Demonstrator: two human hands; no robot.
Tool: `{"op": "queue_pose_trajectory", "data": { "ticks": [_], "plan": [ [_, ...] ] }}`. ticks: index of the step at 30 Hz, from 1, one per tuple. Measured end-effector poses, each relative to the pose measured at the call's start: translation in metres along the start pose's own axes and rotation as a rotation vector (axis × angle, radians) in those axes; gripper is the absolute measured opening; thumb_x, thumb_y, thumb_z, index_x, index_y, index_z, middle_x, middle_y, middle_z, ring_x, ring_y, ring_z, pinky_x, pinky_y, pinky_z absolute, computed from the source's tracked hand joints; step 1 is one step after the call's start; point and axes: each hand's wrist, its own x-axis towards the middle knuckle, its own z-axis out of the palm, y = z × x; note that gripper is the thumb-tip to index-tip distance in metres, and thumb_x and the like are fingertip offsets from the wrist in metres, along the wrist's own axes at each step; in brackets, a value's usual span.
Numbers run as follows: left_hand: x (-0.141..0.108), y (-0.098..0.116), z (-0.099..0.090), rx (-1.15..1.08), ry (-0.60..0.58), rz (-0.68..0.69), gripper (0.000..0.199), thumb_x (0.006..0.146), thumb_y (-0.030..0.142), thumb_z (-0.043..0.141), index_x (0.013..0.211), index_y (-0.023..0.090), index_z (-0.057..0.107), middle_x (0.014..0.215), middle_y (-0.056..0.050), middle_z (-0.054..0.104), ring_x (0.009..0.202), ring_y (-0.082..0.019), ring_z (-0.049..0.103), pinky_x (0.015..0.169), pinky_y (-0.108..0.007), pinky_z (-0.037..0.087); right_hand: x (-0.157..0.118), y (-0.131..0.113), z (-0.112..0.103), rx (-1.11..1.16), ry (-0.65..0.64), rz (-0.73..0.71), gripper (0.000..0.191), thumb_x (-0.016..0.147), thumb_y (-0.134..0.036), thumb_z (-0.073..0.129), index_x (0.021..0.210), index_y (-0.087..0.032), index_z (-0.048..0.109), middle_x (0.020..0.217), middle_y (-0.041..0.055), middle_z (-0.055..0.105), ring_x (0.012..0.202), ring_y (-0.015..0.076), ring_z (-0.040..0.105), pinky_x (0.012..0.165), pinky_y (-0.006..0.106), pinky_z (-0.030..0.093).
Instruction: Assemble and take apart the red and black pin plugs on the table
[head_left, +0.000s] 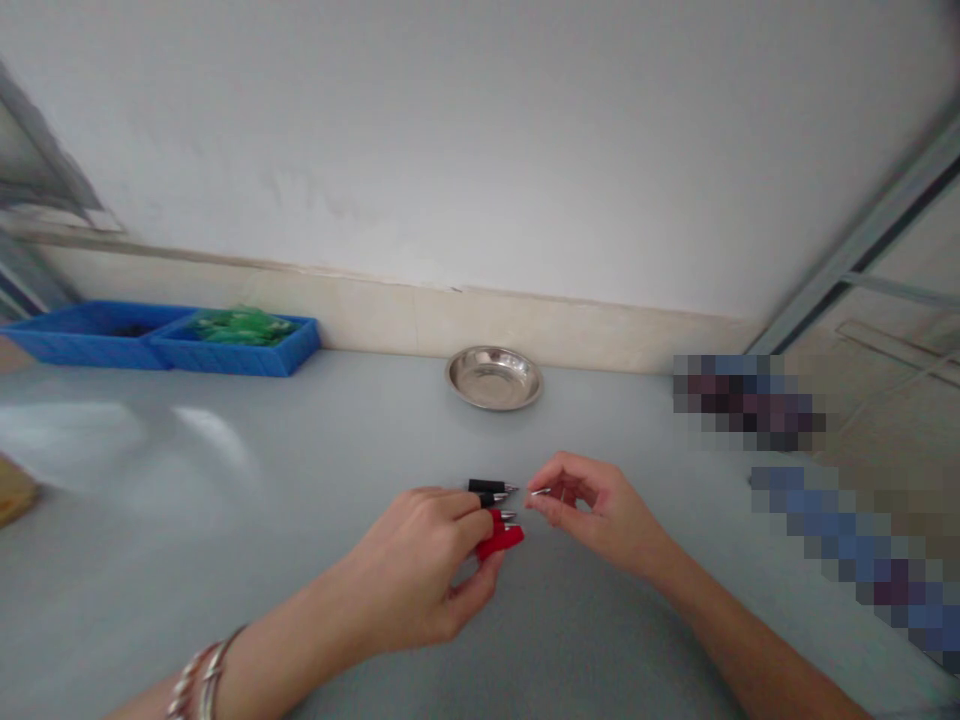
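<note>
My left hand (pixel 427 565) grips a red pen barrel (pixel 501 543) between thumb and fingers; its end toward the right shows no silver cone. Pinched in the fingertips of my right hand (pixel 604 510) is a small silver pen tip (pixel 540 491), a short gap to the right of the barrel. Just beyond the left fingers, a black pen part (pixel 486 486) with a silver point lies on the table. Beside it are another black one (pixel 490 499) and a red one (pixel 502 517), both silver-tipped and partly hidden by my left hand.
A round steel dish (pixel 495 380) stands near the wall on the grey table (pixel 337 440). Two blue trays (pixel 232 350) sit at the back left, one holding green pieces. A yellowish object (pixel 15 490) shows at the left edge. Blurred-out areas cover the right side.
</note>
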Motion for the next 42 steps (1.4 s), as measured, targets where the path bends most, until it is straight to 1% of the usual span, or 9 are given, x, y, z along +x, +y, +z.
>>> {"op": "queue_pose_trajectory", "data": {
  "ticks": [3, 6, 10, 14, 18, 22, 26, 34, 42],
  "plan": [
    [0.0, 0.001, -0.001, 0.003, -0.074, 0.03, 0.018, 0.082, 0.021, 0.045, 0.087, 0.017, 0.062, 0.078, -0.005, 0.062, 0.073, -0.019, 0.061, 0.067, -0.03, 0.049, 0.002, 0.002, 0.0, -0.166, 0.075, 0.019, 0.006, 0.076, -0.019, 0.053, 0.076, -0.017, 0.058, 0.06, -0.0023, 0.055, 0.053, 0.0098, 0.046, 0.051, 0.021, 0.036],
    [0.0, 0.001, -0.001, 0.009, -0.137, 0.047, 0.014, 0.08, 0.022, 0.048, 0.082, 0.018, 0.061, 0.08, -0.005, 0.063, 0.075, -0.02, 0.061, 0.069, -0.032, 0.05, 0.004, 0.006, -0.001, -0.333, 0.118, 0.036, 0.006, 0.075, -0.017, 0.049, 0.076, -0.018, 0.055, 0.061, -0.002, 0.056, 0.051, 0.0102, 0.046, 0.051, 0.022, 0.034],
    [0.0, 0.0, -0.001, 0.042, -0.174, 0.043, 0.01, 0.079, 0.023, 0.051, 0.076, 0.019, 0.059, 0.083, -0.005, 0.063, 0.076, -0.022, 0.061, 0.07, -0.034, 0.051, 0.005, 0.013, -0.004, -0.535, 0.116, 0.084, 0.009, 0.074, -0.013, 0.046, 0.075, -0.019, 0.053, 0.063, -0.0002, 0.057, 0.056, 0.0129, 0.051, 0.055, 0.023, 0.034],
    [0.0, 0.0, -0.002, 0.075, -0.199, 0.033, 0.006, 0.076, 0.023, 0.055, 0.075, 0.019, 0.059, 0.084, -0.006, 0.063, 0.078, -0.022, 0.061, 0.072, -0.036, 0.051, 0.006, 0.016, -0.006, -0.645, 0.066, 0.178, 0.012, 0.074, -0.01, 0.045, 0.076, -0.018, 0.053, 0.063, 0.0014, 0.058, 0.058, 0.0139, 0.052, 0.057, 0.024, 0.033],
    [0.0, -0.001, -0.002, 0.094, -0.207, 0.027, 0.005, 0.073, 0.024, 0.059, 0.074, 0.019, 0.058, 0.085, -0.006, 0.063, 0.077, -0.022, 0.061, 0.071, -0.036, 0.051, 0.005, 0.017, -0.006, -0.687, 0.02, 0.228, 0.013, 0.077, -0.008, 0.043, 0.076, -0.017, 0.052, 0.065, 0.0027, 0.058, 0.059, 0.0143, 0.052, 0.058, 0.025, 0.033],
    [0.0, 0.0, -0.002, 0.083, -0.208, 0.018, 0.006, 0.073, 0.024, 0.06, 0.076, 0.019, 0.058, 0.087, -0.006, 0.063, 0.078, -0.023, 0.061, 0.071, -0.035, 0.052, 0.005, 0.018, -0.006, -0.692, 0.002, 0.251, 0.013, 0.078, -0.008, 0.043, 0.077, -0.016, 0.053, 0.067, 0.0041, 0.059, 0.061, 0.0151, 0.053, 0.058, 0.025, 0.032],
    [0.0, -0.001, -0.001, 0.074, -0.208, 0.016, 0.005, 0.074, 0.022, 0.058, 0.079, 0.02, 0.057, 0.088, -0.005, 0.063, 0.079, -0.022, 0.061, 0.071, -0.035, 0.052, 0.005, 0.019, -0.007, -0.716, -0.018, 0.252, 0.013, 0.078, -0.009, 0.044, 0.078, -0.017, 0.054, 0.066, 0.0034, 0.059, 0.06, 0.0147, 0.052, 0.056, 0.024, 0.031],
    [0.001, -0.001, -0.002, 0.064, -0.267, 0.011, 0.004, 0.076, 0.021, 0.054, 0.08, 0.02, 0.056, 0.09, -0.005, 0.062, 0.082, -0.022, 0.06, 0.075, -0.036, 0.051, 0.006, 0.016, -0.006, -0.766, -0.049, 0.333, 0.011, 0.081, -0.012, 0.045, 0.084, -0.016, 0.055, 0.072, 0.0034, 0.061, 0.065, 0.0142, 0.053, 0.06, 0.024, 0.031],
    [0.0, -0.001, -0.002, 0.066, -0.26, 0.004, 0.004, 0.076, 0.02, 0.054, 0.08, 0.02, 0.055, 0.09, -0.004, 0.061, 0.082, -0.022, 0.06, 0.074, -0.037, 0.051, 0.006, 0.012, -0.006, -0.777, -0.051, 0.36, 0.014, 0.082, -0.011, 0.044, 0.087, -0.015, 0.055, 0.074, 0.0046, 0.061, 0.067, 0.0155, 0.054, 0.061, 0.024, 0.031]
  ]
}}
